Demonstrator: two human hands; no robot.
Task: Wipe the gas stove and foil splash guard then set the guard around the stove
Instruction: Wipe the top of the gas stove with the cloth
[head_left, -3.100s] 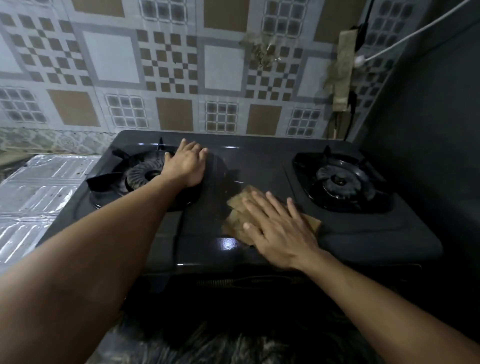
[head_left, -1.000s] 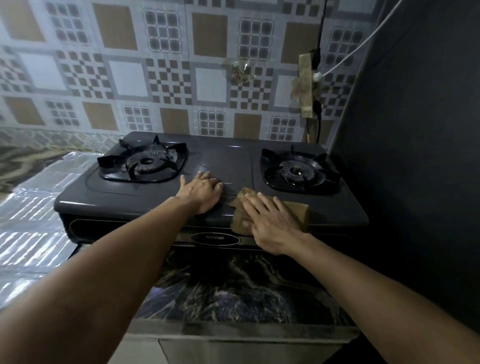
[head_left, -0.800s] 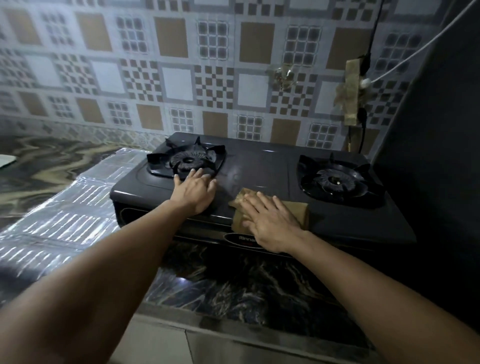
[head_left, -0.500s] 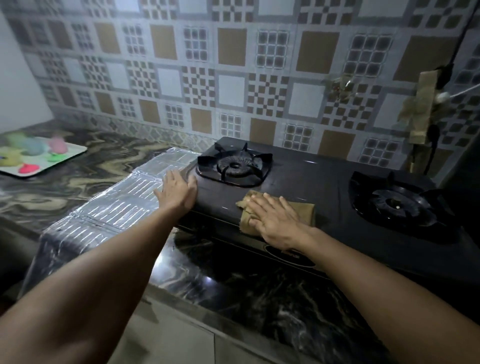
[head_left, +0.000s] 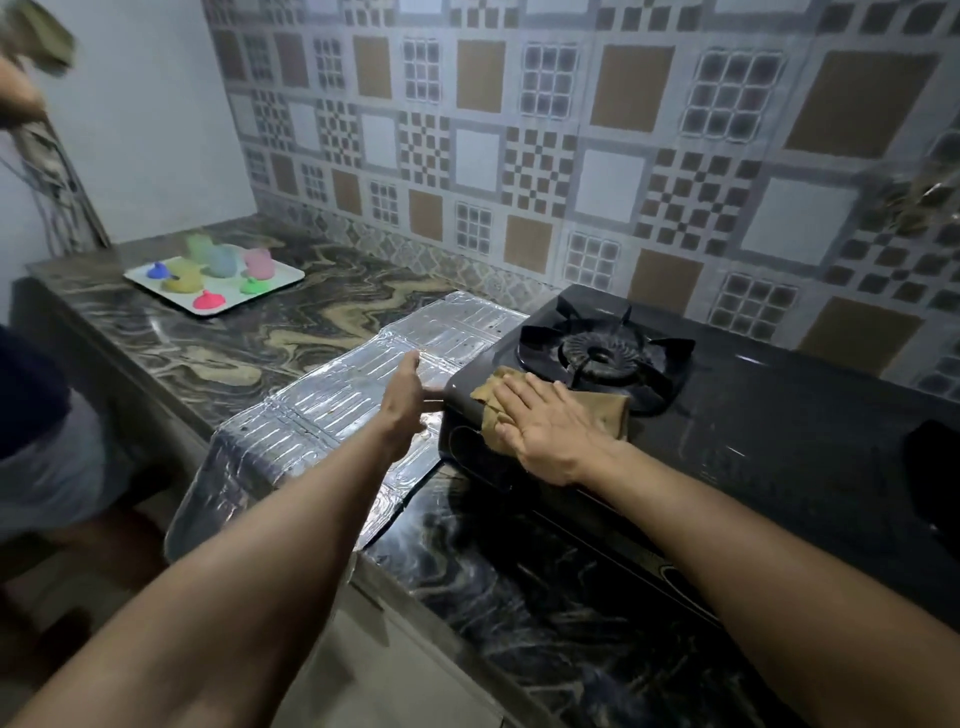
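The black two-burner gas stove (head_left: 769, 415) stands on the dark marble counter against the tiled wall. A brown cloth (head_left: 602, 410) lies on the stove's front left corner, just in front of the left burner (head_left: 602, 353). My right hand (head_left: 545, 421) presses flat on the cloth with straight fingers. The silver foil splash guard (head_left: 322, 410) lies flat on the counter left of the stove and hangs over the counter's front edge. My left hand (head_left: 408, 389) reaches over the guard beside the stove's left side, fingers extended; whether it touches the foil is unclear.
A white tray (head_left: 283, 278) with several coloured cups stands far left on the marble counter (head_left: 519, 571). Another person (head_left: 41, 441) stands at the left edge. The right burner (head_left: 935, 467) is partly cut off at the right.
My view has swung left. My left hand left the stove top and moved out over the foil guard. My right hand slid the cloth left to the stove's front left corner.
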